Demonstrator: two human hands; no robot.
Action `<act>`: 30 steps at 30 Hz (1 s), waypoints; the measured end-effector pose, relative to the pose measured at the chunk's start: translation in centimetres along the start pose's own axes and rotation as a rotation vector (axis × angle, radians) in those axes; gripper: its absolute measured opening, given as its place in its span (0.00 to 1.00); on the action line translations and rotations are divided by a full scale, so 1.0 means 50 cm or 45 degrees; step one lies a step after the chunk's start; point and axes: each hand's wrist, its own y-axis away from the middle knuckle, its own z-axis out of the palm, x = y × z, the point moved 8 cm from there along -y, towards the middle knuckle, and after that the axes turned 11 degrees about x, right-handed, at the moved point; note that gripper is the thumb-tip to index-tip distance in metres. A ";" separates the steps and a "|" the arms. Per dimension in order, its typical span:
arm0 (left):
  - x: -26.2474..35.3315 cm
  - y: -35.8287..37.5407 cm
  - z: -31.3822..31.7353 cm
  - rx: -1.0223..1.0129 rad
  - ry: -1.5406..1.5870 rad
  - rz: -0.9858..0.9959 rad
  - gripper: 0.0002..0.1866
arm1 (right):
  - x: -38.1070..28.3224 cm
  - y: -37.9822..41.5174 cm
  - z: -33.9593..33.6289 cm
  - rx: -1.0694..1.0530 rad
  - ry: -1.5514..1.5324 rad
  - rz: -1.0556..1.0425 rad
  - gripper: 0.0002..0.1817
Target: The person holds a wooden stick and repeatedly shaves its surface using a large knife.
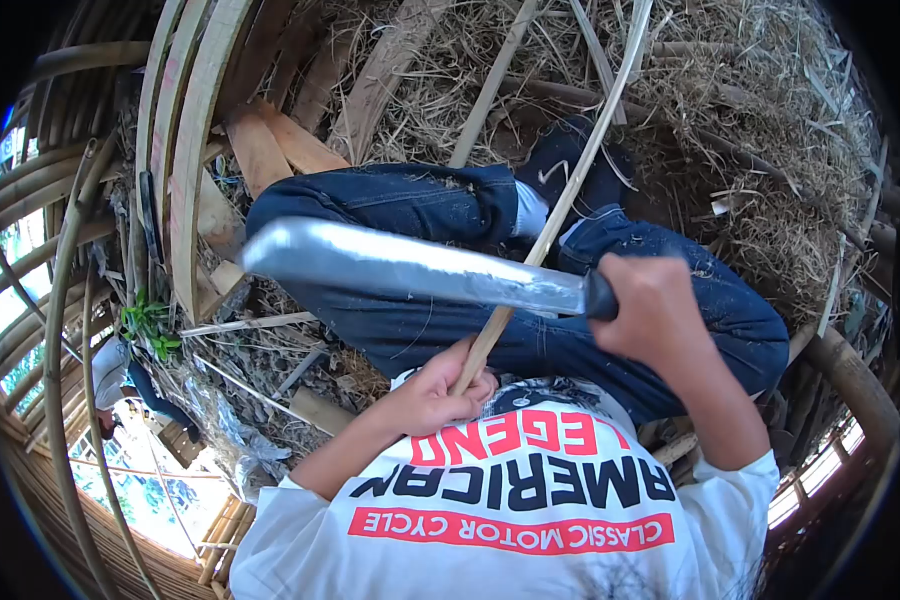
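Observation:
My right hand (pixel 645 305) is wrapped round the dark handle of a wide machete (pixel 410 268), whose blade points left across my lap. A long, thin bamboo strip (pixel 570 190) passes beneath the blade and runs up and away from my body. Its near end is in my closed left hand (pixel 440 393), held close to my shirt. The blade crosses the strip a little beyond my left hand; whether the two touch, I cannot tell. My crossed legs in dark jeans (pixel 390 205) lie under both.
Long wooden slats (pixel 195 150) stand at the upper left. Dry straw and shavings (pixel 760 110) cover ground at the upper right. A bamboo frame (pixel 65 300) lines the left side, and another person (pixel 110 375) is beyond it. Thick bamboo (pixel 850 385) lies at the right.

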 end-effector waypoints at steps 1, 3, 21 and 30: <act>-0.001 0.000 -0.003 -0.005 -0.009 -0.013 0.32 | 0.012 -0.013 -0.006 0.014 0.052 -0.065 0.12; 0.004 -0.007 -0.025 0.101 0.033 0.045 0.32 | 0.081 -0.039 -0.005 0.069 0.123 0.172 0.12; 0.017 -0.008 -0.018 0.196 0.035 -0.062 0.21 | 0.138 -0.089 -0.019 0.141 0.156 0.298 0.12; 0.020 -0.009 -0.040 0.243 -0.001 -0.033 0.27 | 0.136 -0.111 -0.005 0.014 0.058 0.241 0.11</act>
